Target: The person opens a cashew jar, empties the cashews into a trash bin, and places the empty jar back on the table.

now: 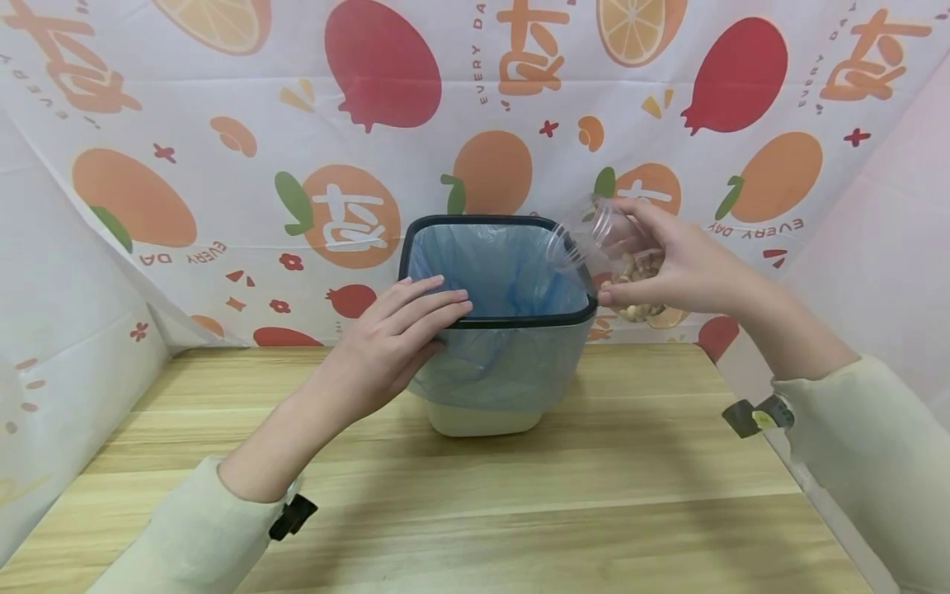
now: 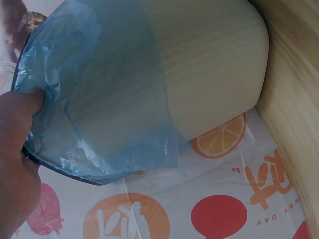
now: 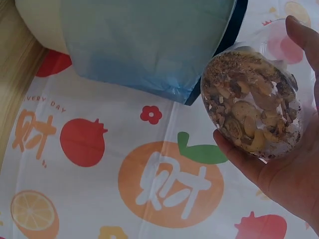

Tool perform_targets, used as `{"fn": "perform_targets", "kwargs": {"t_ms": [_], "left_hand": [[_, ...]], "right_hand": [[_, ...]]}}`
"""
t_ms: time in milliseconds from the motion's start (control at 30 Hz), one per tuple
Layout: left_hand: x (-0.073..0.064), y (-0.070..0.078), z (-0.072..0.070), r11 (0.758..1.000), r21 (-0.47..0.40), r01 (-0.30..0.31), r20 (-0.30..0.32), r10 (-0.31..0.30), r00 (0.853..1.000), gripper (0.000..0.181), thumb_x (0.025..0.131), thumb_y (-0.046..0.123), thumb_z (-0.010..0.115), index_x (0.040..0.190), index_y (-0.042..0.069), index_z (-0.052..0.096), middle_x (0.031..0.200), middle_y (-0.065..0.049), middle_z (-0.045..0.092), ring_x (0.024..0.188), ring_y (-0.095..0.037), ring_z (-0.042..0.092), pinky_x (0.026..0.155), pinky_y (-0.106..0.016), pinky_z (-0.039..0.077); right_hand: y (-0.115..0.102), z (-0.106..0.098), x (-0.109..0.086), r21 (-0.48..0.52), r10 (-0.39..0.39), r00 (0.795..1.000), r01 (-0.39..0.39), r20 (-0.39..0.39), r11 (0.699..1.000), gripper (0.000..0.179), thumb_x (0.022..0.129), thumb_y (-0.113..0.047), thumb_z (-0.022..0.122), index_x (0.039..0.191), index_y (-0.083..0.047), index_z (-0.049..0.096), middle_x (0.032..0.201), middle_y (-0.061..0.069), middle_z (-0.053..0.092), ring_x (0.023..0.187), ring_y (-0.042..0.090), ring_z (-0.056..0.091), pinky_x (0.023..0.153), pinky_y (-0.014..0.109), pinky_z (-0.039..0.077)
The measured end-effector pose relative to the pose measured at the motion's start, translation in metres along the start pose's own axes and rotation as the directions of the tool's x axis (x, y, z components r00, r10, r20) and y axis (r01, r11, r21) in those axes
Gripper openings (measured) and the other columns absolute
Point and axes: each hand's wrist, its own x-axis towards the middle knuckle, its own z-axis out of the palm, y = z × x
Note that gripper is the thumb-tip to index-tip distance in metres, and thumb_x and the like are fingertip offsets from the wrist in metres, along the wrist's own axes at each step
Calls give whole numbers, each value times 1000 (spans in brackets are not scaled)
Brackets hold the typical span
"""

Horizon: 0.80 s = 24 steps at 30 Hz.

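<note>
A cream trash bin (image 1: 486, 421) with a black rim stands upright on the table, lined with a blue translucent bag (image 1: 512, 363) folded over the rim. My left hand (image 1: 393, 334) grips the rim at its near left corner, fingers over the top and thumb (image 2: 34, 101) against the bag outside. At the bin's right side, my right hand (image 1: 679, 256) holds a clear plastic jar (image 1: 609, 235), tilted with its mouth toward the bin opening. Brownish nut-like pieces and crumbs (image 3: 249, 112) lie inside the jar, toward its bottom. The bin's floor is hidden.
The wooden table (image 1: 475, 511) extends in front of the bin. Close behind it hangs a white cloth (image 1: 245, 190) printed with fruit, with more cloth at both sides. Dark straps (image 1: 293, 518) sit at both sleeve cuffs.
</note>
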Motion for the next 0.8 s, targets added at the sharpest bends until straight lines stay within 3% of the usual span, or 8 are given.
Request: {"fn": "perform_targets", "kwargs": {"t_ms": [367, 567, 800], "left_hand": [[0, 0, 0, 1000, -4, -4, 0, 4, 1000, 60, 86, 3, 75, 142, 12, 56, 144, -6, 56, 141, -29, 43, 113, -58, 35], [0, 0, -1, 1000, 5, -6, 6, 6, 1000, 62, 85, 2, 76, 143, 11, 55, 146, -7, 54, 143, -29, 41, 113, -57, 35], [0, 1, -1, 1000, 9, -7, 7, 7, 1000, 61, 85, 2, 76, 142, 10, 56, 145, -7, 55, 142, -29, 42, 113, -58, 35]], "right_hand": [[-8, -5, 27, -105, -64, 997, 68, 34, 992, 97, 75, -35, 89, 154, -25, 34, 133, 4, 60, 118, 24, 61, 95, 50, 54], [-10, -5, 35, -194, -43, 998, 49, 36, 980, 100, 73, -46, 87, 155, -29, 32, 137, 6, 58, 125, 25, 55, 95, 52, 53], [-12, -4, 42, -329, -38, 998, 52, 48, 943, 100, 72, -50, 86, 155, -36, 31, 139, 9, 57, 125, 27, 55, 91, 53, 53]]}}
